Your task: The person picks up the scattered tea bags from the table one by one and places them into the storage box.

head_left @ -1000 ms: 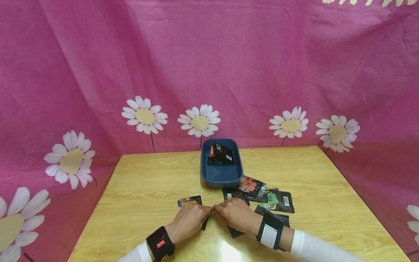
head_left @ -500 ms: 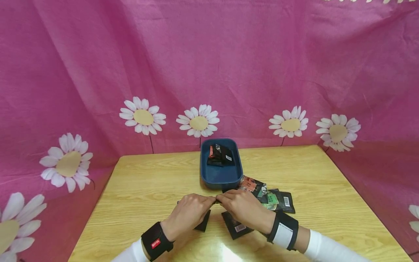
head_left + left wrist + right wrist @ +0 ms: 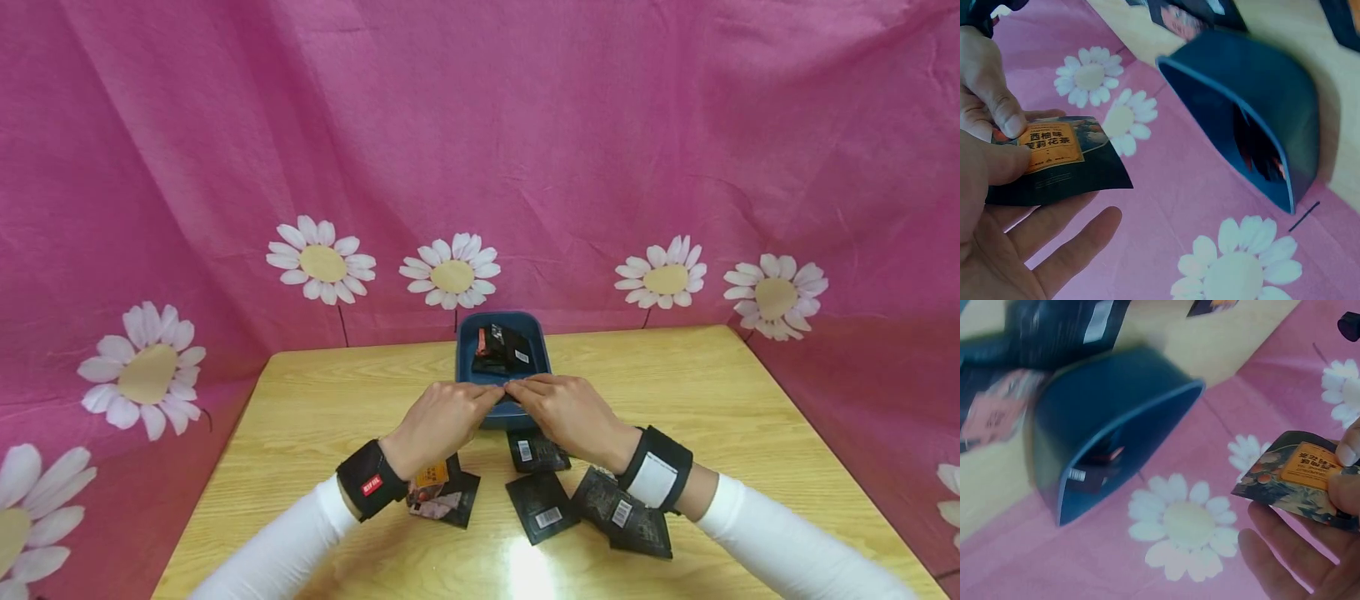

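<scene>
Over the near part of a blue plastic bin [image 3: 491, 419], my left hand [image 3: 441, 423] and right hand [image 3: 572, 417] meet and pinch one tea sachet between thumbs and fingers. In the left wrist view the tea sachet [image 3: 1066, 174] is black with an orange label and printed fruit; both thumbs press on its face. The right wrist view shows the same tea sachet [image 3: 1291, 478] from the other side, fingers underneath it. From the head view the hands mostly hide it. Several dark sachets [image 3: 514, 352] lie at the far end inside the bin.
Near the left forearm, sachets with an orange label [image 3: 448, 498] overlap on the wooden table [image 3: 337, 400]. To the right lie several black sachets [image 3: 545, 506], some partly under the right wrist. A pink flower-printed cloth [image 3: 570, 167] hangs behind the table.
Both hands have moved forward together from the near table to over the bin, carrying the tea sachet between them. The sachets they covered on the near table now show.
</scene>
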Demonstrator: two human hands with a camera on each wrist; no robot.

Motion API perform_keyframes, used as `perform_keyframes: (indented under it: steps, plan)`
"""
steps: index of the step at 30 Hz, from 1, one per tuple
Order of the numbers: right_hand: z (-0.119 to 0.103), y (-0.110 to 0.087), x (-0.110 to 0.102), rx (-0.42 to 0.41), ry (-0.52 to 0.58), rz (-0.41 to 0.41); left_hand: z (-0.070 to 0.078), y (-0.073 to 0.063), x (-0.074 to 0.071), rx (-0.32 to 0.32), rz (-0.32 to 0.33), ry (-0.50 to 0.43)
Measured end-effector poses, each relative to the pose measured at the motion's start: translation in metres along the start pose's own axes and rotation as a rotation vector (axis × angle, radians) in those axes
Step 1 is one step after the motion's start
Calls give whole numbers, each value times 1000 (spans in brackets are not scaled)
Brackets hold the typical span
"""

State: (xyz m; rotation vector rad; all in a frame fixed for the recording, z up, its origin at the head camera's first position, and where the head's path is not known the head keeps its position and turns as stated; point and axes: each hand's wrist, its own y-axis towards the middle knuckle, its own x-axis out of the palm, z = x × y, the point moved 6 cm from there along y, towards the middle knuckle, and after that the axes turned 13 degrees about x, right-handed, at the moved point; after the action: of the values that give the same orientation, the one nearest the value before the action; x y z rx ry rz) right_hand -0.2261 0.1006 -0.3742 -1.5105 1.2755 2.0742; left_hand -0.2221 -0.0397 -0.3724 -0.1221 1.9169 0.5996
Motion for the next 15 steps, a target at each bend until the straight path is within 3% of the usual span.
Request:
perform_keyframes:
  steps: [7, 15]
  plan:
    - [27, 31, 16, 65, 27, 23, -42, 18, 21, -73, 9, -69]
    - [57, 60, 48, 131, -13, 7, -80, 34, 55, -109, 43, -23]
